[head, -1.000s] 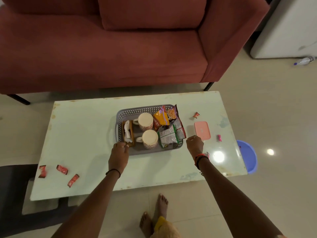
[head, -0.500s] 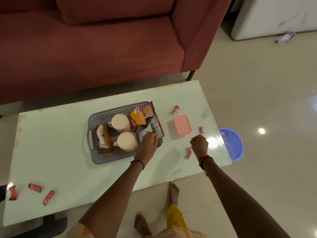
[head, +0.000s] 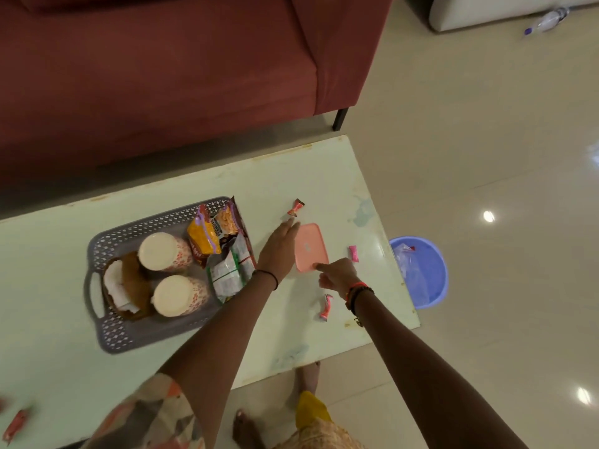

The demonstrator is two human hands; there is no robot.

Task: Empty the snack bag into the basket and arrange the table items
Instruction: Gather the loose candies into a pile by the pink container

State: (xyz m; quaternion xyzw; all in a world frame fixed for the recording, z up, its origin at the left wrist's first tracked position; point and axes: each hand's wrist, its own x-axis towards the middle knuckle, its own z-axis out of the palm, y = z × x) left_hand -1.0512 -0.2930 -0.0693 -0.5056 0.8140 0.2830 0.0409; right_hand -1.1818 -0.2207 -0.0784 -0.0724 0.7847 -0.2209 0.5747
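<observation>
Nearest, at 6 o'clock, bare feet stood on the floor just below the table edge. At 8 o'clock, a red wrapper lay blurred at the table's near left corner.

Both arms reached up from below. The right hand, with bands at its wrist, sat at about 4 o'clock from the basket, its fingers loosely curled and its index finger stretched out, tip touching the near edge of the pink lid. It gripped nothing. Just below that wrist lay a candy.

The left hand lay flat and open, fingers together, between the basket and the lid, touching or just over the lid's left edge; I could not tell which. It held nothing.

The basket stood left of the hands. In it were two cups, a brown holder with white paper at 9 o'clock, and the snack packets piled along its right side, at 3 o'clock.

A pink candy lay at 3 o'clock from the lid, and a red candy at 11 o'clock from it, just past the left fingertips.

Off the table's right end, a blue tub sat on the floor. Farthest, at 12 o'clock, stood the sofa, and at 1 o'clock a bottle lay on the floor.
</observation>
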